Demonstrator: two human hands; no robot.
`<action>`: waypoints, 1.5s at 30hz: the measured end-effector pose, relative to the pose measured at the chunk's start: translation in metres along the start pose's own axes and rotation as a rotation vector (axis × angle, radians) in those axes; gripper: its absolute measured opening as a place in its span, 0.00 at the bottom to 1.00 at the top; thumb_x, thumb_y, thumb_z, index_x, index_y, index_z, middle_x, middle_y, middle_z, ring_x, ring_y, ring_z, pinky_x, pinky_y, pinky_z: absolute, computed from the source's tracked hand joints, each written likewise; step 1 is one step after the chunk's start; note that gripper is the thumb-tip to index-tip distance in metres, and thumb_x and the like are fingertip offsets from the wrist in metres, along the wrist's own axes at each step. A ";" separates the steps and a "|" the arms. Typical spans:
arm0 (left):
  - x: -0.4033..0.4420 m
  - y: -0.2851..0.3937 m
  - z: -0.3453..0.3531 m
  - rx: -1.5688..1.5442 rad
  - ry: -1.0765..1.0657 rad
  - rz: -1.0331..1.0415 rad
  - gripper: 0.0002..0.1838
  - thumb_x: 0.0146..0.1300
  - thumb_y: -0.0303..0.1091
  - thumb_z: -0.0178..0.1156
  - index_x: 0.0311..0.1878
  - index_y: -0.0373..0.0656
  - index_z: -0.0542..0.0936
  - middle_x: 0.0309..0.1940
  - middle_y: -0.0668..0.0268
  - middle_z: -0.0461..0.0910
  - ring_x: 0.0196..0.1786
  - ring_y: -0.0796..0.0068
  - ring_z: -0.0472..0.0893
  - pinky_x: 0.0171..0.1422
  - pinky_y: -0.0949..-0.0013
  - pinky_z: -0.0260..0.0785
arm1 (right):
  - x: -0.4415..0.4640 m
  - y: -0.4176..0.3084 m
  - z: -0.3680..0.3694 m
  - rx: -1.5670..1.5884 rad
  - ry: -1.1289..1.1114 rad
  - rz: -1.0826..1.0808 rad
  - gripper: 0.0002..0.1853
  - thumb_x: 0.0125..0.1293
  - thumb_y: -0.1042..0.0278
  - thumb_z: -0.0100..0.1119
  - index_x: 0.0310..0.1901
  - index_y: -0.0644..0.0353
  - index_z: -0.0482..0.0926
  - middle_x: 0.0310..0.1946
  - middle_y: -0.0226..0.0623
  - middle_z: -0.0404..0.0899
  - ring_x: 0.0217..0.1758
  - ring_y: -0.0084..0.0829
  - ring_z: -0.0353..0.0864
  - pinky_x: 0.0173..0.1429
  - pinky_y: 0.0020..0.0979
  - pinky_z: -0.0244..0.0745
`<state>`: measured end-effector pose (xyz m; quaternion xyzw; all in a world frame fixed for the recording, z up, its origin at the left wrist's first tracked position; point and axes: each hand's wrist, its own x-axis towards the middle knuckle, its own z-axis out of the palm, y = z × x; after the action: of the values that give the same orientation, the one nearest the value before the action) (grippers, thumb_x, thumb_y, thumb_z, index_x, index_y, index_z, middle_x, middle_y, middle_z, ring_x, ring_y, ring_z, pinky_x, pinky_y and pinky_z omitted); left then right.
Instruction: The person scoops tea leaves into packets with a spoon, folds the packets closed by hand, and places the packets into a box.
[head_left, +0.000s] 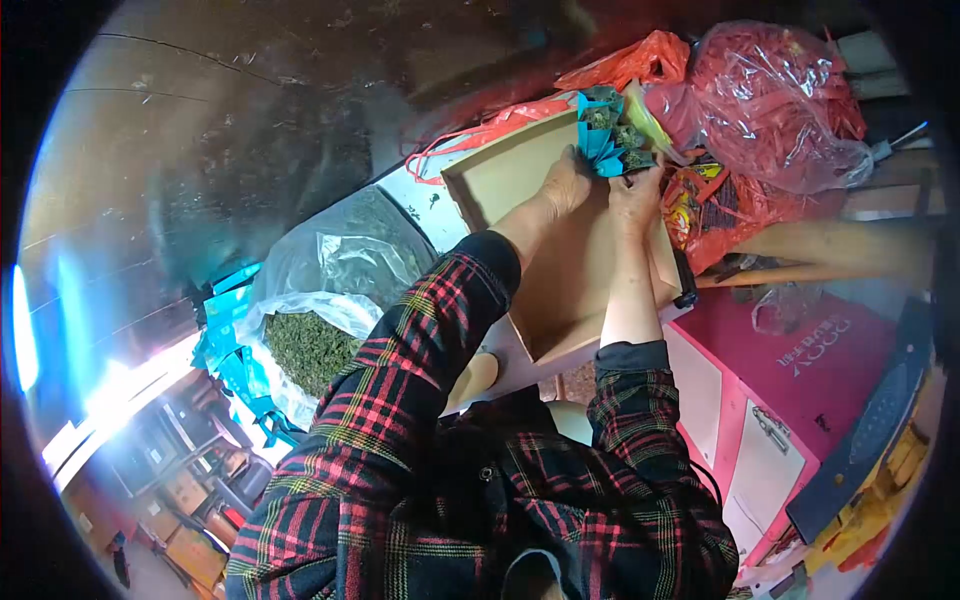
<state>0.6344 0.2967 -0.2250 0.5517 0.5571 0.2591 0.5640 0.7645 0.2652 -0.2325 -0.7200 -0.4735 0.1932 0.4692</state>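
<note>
Several blue paper packets [603, 138], their open tops showing dried green leaf, stand together in the far corner of a shallow cardboard box [560, 285]. At the left side of this cluster, my left hand [567, 184] is closed with its fingertips against the blue paper. My right hand [636, 196] grips the near packet at the cluster's lower right edge. Parts of the fingers on both hands are hidden by the packets. To the left of my left arm sits a large clear plastic bag [350, 245], open and full of loose dried green leaf [308, 352].
Blue paper pieces [228, 325] lie beside the leaf bag. Red plastic bags [770, 100] crowd the far right, beyond the box. A pink box [790, 360] stands at right. A dark wooden surface [250, 130] rises along the upper left.
</note>
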 end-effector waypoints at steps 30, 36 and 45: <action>-0.017 0.005 0.003 0.066 -0.055 0.112 0.17 0.52 0.23 0.49 0.47 0.37 0.74 0.41 0.46 0.79 0.48 0.47 0.78 0.51 0.56 0.69 | 0.003 -0.009 -0.011 -0.046 -0.018 0.039 0.13 0.53 0.75 0.56 0.42 0.63 0.69 0.30 0.45 0.81 0.36 0.48 0.80 0.43 0.42 0.73; -0.011 -0.011 0.001 0.066 -0.060 0.133 0.18 0.53 0.24 0.49 0.49 0.38 0.75 0.42 0.46 0.79 0.48 0.48 0.78 0.53 0.57 0.70 | -0.002 -0.002 -0.006 -0.056 -0.008 0.046 0.16 0.53 0.74 0.56 0.44 0.64 0.67 0.31 0.46 0.81 0.37 0.49 0.80 0.43 0.43 0.72; -0.017 -0.010 -0.005 0.112 -0.004 0.126 0.18 0.54 0.25 0.49 0.50 0.39 0.75 0.44 0.47 0.79 0.49 0.48 0.78 0.55 0.57 0.69 | -0.006 -0.008 -0.008 -0.172 0.016 0.022 0.25 0.51 0.79 0.58 0.53 0.65 0.64 0.33 0.45 0.79 0.39 0.40 0.78 0.46 0.37 0.72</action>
<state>0.6223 0.2806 -0.2275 0.6169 0.5339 0.2615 0.5158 0.7636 0.2566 -0.2224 -0.7644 -0.4765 0.1512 0.4072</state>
